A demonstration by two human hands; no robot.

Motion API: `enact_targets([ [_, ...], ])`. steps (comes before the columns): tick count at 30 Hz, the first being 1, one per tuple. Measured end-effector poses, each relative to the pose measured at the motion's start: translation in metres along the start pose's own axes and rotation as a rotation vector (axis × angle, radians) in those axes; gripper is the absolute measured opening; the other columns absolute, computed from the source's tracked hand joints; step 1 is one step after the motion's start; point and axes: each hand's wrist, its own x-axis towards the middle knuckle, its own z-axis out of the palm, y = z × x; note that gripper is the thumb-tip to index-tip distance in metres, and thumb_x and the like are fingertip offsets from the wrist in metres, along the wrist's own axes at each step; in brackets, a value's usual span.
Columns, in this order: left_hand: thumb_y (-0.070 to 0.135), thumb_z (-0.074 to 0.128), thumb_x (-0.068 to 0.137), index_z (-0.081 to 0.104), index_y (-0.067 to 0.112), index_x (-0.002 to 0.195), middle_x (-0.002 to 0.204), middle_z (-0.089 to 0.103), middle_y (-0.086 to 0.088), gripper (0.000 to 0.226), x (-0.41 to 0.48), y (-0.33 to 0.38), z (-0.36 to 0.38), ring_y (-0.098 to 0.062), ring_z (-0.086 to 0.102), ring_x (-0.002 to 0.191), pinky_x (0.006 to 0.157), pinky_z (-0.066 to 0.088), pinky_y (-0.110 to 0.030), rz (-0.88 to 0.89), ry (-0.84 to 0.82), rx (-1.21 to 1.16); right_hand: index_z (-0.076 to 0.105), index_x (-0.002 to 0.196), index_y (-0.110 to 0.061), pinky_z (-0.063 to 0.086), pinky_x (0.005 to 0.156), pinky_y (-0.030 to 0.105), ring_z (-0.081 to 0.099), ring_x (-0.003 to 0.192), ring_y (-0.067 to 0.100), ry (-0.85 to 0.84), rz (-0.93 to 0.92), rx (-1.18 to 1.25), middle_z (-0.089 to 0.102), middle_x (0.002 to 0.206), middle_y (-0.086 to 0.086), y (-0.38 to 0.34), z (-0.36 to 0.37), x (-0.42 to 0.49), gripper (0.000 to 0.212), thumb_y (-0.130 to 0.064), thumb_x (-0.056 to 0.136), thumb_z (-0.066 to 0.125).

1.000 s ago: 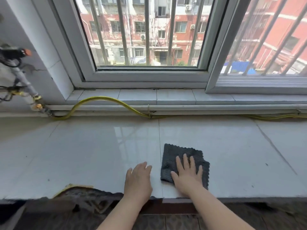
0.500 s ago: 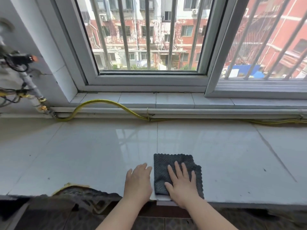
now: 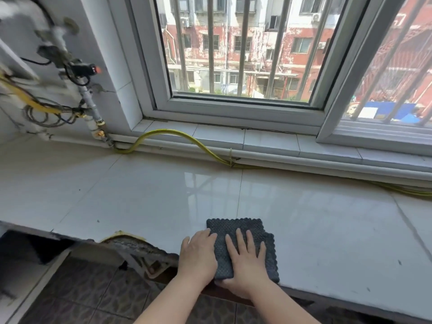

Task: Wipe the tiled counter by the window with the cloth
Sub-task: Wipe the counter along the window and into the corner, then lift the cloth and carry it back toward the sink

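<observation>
Head view: cloth is lying at near edge of counter.
Right hand: pressing cloth, fingers straight, spread.
Left hand: resting flat alongside, fingers straight, gripping nothing.

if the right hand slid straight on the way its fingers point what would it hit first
The right hand has bare counter ahead; the first obstacle is probably the yellow hose under the window sill.
</observation>
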Motion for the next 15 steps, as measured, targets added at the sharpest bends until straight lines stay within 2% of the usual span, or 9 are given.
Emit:
enact_targets([
  [2,0.012,0.037,0.092,0.040,0.023,0.138,0.147,0.039,0.004,0.047,-0.004,-0.009,-0.004,-0.012,0.030,0.137,0.114,0.022,-0.035,-0.028,0.029,-0.003,-0.011,0.150,-0.030,-0.019,0.108,0.060,-0.031,0.140,0.029,-0.002,0.034,0.042,-0.028,0.155,0.002,-0.011,-0.004,0.004,0.087,-0.058,0.086,0.041],
  [4,0.013,0.037,0.094,0.040,0.022,0.138,0.149,0.037,0.003,0.045,-0.009,-0.023,-0.011,-0.013,0.029,0.138,0.114,0.022,-0.035,-0.086,0.057,-0.019,0.004,0.152,-0.032,-0.014,0.111,0.059,-0.024,0.143,0.027,-0.035,0.074,0.155,-0.017,0.160,0.000,-0.021,-0.015,0.009,0.064,-0.047,0.095,0.030],
  [6,0.013,0.035,0.095,0.039,0.021,0.139,0.149,0.037,0.003,0.045,-0.014,-0.036,-0.018,-0.013,0.031,0.138,0.114,0.023,-0.035,-0.144,0.095,-0.059,0.021,0.149,-0.030,-0.007,0.113,0.058,-0.015,0.146,0.026,-0.073,0.106,0.323,-0.004,0.161,-0.002,-0.032,-0.033,0.014,0.052,-0.041,0.099,0.026],
  [7,0.013,0.035,0.096,0.040,0.020,0.139,0.148,0.038,0.004,0.044,-0.019,-0.045,-0.024,-0.013,0.033,0.136,0.113,0.025,-0.034,-0.172,0.118,-0.097,0.028,0.147,-0.027,-0.002,0.115,0.057,-0.005,0.147,0.027,-0.076,0.118,0.452,0.008,0.161,-0.001,-0.041,-0.042,0.017,0.049,-0.039,0.100,0.027],
  [9,0.013,0.033,0.097,0.040,0.018,0.138,0.147,0.040,0.004,0.042,-0.024,-0.056,-0.032,-0.014,0.036,0.134,0.111,0.029,-0.034,-0.227,0.158,-0.200,0.042,0.141,-0.019,0.020,0.115,0.053,0.029,0.139,0.029,-0.063,0.173,0.836,0.039,0.149,0.006,-0.056,-0.059,0.019,0.049,-0.042,0.099,0.033],
  [10,0.014,0.031,0.097,0.039,0.017,0.140,0.149,0.038,0.003,0.043,-0.028,-0.066,-0.038,-0.015,0.035,0.135,0.112,0.029,-0.034,-0.266,0.181,-0.270,0.049,0.135,-0.015,0.032,0.110,0.051,0.045,0.128,0.031,-0.072,0.186,1.028,0.052,0.137,0.011,-0.069,-0.067,0.019,0.049,-0.045,0.097,0.038],
  [12,0.017,0.030,0.098,0.034,0.019,0.143,0.153,0.032,0.003,0.044,-0.035,-0.083,-0.050,-0.017,0.032,0.139,0.115,0.028,-0.035,-0.363,0.223,-0.452,0.059,0.122,-0.010,0.049,0.096,0.046,0.061,0.109,0.036,-0.169,0.216,1.386,0.067,0.116,0.016,-0.091,-0.077,0.019,0.049,-0.048,0.094,0.047],
  [14,0.023,0.034,0.099,0.032,0.023,0.144,0.152,0.033,0.001,0.044,-0.045,-0.104,-0.066,-0.023,0.037,0.136,0.112,0.033,-0.040,-0.497,0.287,-0.685,0.063,0.115,-0.007,0.056,0.080,0.040,0.067,0.100,0.035,-0.289,0.198,1.596,0.071,0.108,0.018,-0.117,-0.085,0.019,0.049,-0.049,0.092,0.051],
  [15,0.026,0.037,0.099,0.031,0.023,0.144,0.151,0.035,-0.001,0.046,-0.049,-0.113,-0.073,-0.026,0.039,0.134,0.110,0.035,-0.041,-0.561,0.325,-0.821,0.063,0.115,-0.006,0.055,0.077,0.039,0.068,0.100,0.034,-0.349,0.166,1.665,0.070,0.109,0.018,-0.128,-0.088,0.019,0.050,-0.049,0.092,0.051],
])
